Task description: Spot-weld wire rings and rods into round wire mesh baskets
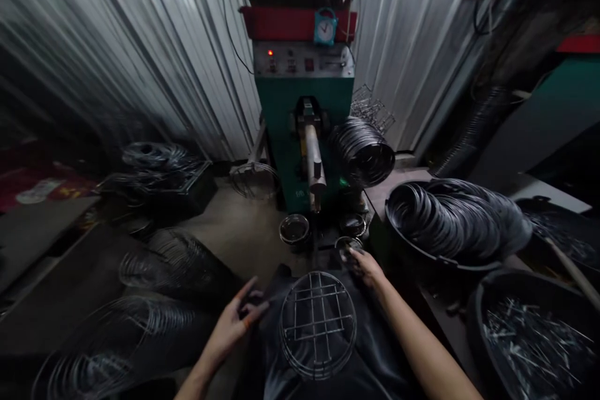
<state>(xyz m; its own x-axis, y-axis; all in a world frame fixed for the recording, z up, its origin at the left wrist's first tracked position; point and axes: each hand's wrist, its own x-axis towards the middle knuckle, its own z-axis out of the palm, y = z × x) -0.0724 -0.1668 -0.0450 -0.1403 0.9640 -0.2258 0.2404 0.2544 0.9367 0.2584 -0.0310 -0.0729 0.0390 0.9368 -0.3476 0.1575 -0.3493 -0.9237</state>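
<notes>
A round wire grid, with crossed rods inside metal rings, lies on the dark apron over my lap. Left of it, my left hand hovers with its thumb and fingers apart, holding nothing; orange bands circle some fingers. My right hand reaches forward to a small round dish below the machine. Its fingers are closed at the dish's edge, and what they grip is too dark and blurred to make out. Two more round dishes, one on the left and one on the right, stand close by.
Ahead stands a green welding-type machine with a protruding metal arm. A tub of wire rings and a bin of short rods are on the right. Ring stacks lie left. A blue clock hangs above.
</notes>
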